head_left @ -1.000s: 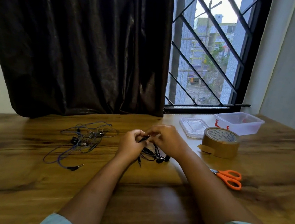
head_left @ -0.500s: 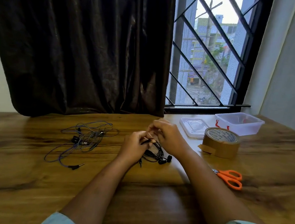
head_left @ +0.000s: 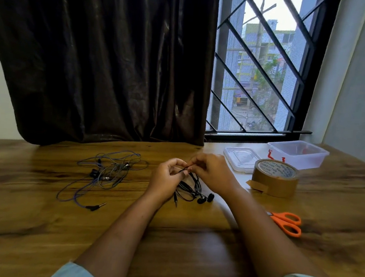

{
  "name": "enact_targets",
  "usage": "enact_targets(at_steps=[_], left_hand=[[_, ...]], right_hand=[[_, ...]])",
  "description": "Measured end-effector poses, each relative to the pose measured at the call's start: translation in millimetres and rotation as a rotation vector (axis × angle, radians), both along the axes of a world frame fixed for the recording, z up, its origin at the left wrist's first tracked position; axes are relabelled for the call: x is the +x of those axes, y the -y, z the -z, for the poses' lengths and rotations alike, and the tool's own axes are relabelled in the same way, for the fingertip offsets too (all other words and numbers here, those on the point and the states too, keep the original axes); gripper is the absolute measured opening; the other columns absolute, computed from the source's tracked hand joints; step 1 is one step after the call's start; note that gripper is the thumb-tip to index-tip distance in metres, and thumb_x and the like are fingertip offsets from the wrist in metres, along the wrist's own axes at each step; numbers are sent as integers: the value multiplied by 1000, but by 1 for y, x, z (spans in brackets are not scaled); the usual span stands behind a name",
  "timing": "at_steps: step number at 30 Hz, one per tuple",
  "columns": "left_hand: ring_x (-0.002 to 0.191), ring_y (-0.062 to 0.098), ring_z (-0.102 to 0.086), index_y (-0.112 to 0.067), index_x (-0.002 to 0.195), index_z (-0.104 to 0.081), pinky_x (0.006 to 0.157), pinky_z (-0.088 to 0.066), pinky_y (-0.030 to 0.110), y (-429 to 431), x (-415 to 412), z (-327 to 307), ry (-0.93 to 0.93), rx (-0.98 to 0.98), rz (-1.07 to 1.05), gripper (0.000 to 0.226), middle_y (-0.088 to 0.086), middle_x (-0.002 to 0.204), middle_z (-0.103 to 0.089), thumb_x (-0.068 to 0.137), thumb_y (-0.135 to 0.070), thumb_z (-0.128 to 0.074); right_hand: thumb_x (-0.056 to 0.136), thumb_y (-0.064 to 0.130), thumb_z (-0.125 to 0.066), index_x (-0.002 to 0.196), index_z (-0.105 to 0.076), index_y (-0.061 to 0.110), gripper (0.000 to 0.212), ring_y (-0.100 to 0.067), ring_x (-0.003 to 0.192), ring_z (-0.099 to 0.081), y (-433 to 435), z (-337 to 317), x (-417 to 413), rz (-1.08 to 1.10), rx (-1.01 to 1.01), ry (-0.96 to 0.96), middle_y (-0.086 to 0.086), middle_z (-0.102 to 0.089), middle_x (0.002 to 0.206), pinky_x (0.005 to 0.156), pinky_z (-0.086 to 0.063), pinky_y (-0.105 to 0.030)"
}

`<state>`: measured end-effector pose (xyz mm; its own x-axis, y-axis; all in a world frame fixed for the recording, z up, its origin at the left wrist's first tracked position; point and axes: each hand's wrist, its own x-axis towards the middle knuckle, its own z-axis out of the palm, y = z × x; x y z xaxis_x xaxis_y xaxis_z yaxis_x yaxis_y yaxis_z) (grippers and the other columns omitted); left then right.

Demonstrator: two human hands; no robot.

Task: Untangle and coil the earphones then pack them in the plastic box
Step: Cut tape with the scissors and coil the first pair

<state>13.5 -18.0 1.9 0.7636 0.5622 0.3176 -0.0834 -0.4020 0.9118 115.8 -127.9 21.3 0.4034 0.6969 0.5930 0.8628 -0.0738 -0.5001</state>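
Both hands meet over the worktop [head_left: 167,247], the left hand [head_left: 166,179] and right hand [head_left: 213,171] each pinching the cord of the black earphones [head_left: 191,191], whose loops hang below them. The plastic box [head_left: 298,153] sits beyond the right hand.

A wooden table [head_left: 37,225] stood against a window [head_left: 257,105]. A dark brown curtain [head_left: 107,54] covered the left side. A black diagonal grille [head_left: 219,75] crossed the glass, and daylight showed buildings [head_left: 272,29] outside. A pale wall [head_left: 362,87] rose at right.
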Motion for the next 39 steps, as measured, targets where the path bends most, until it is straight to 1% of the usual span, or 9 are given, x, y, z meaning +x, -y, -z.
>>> enact_targets(at_steps=[6,11,17,21,25,29,33,35,39], left_hand=[[78,13,-66,-14,90,-65,71,-54,27,-1,1,0,38,-83,-16,10,3,80,-69,92,-8,-57],[78,11,-64,-9,92,-65,75,-54,33,-1,1,-1,42,-162,-50,9,2,83,-68,92,-8,-57],[79,13,-64,-8,95,-66,75,-54,32,0,1,-1,36,-157,-18,8,2,83,-67,90,-10,-60],[77,10,-62,-7,98,-65,68,-52,20,2,0,0,20,-38,13,11,1,83,-66,87,-7,-63],[88,10,-66,-13,99,-61,77,-53,26,3,-1,0,40,42,2,15,-3,93,-70,86,-8,-65],[87,10,-67,-18,93,-56,77,-55,31,3,-2,-1,61,25,-12,15,-5,92,-70,86,-7,-64],[88,14,-68,-18,93,-57,82,-56,42,1,-2,0,69,34,-14,15,0,91,-71,86,-7,-64],[87,13,-68,-18,93,-57,82,-56,43,0,-2,1,68,52,-22,15,-2,90,-71,86,-7,-64],[83,5,-67,-23,91,-59,78,-57,40,-1,-1,2,69,160,-46,18,-8,87,-71,83,-9,-68]], right_hand=[[82,8,-70,82,-68,10,3,5,60,-52,-2,0,-1,28,-13,13,15,-56,68,58,-39,-8],[88,8,-61,87,-62,14,7,-7,79,-52,-2,0,-4,2,-39,132,7,-53,89,72,-45,-19],[91,10,-56,88,-57,16,7,-16,82,-57,-3,1,-3,-25,-30,183,1,-59,89,73,-51,-38],[91,9,-53,90,-58,15,8,-16,83,-58,-2,1,-2,-38,-12,164,0,-60,90,72,-52,-36],[91,4,-54,94,-64,9,11,2,77,-55,-2,2,0,-47,33,81,8,-57,83,68,-43,-12],[96,10,-52,104,-67,8,18,16,67,-54,-2,0,1,-24,29,-34,23,-52,74,62,-42,-5],[93,13,-58,89,-69,16,13,10,59,-55,-1,-1,0,-25,0,-81,20,-53,63,60,-42,-8],[92,13,-59,81,-66,20,15,2,57,-54,-1,0,1,-6,-9,-110,16,-56,63,61,-47,-16],[94,11,-55,86,-67,12,14,-8,60,-56,-3,3,2,10,-20,-142,9,-58,68,64,-53,-30]])
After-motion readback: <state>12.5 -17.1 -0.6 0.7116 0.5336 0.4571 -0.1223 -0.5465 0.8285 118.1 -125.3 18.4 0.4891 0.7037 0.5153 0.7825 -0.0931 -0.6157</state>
